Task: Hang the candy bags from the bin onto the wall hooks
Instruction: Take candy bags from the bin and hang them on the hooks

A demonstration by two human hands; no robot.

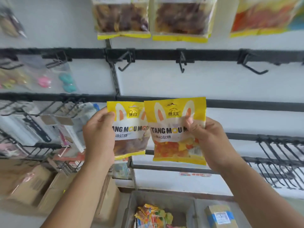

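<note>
Left grip (98,135): clamped on brown bag (131,139)
Right grip (212,142): clamped on orange bag (171,145), upright
Hook (181,65): I see it empty — straight above orange bag

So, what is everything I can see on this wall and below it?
Yellow plastic candy bag with brown sweets: one, yellow, held centre-left.
Yellow plastic candy bag with orange sweets: one, yellow, held centre-right.
Hung yellow-edged bags: three, brown or orange contents, top row.
Empty black metal hooks: three, black, in a row mid-height.
Grey plastic bin: one, grey, bottom centre, holding colourful bags.
Brown cardboard boxes: several, brown, lower left.
Left hand: one, grips brown-sweets bag.
Right hand: one, grips orange-sweets bag.
</note>
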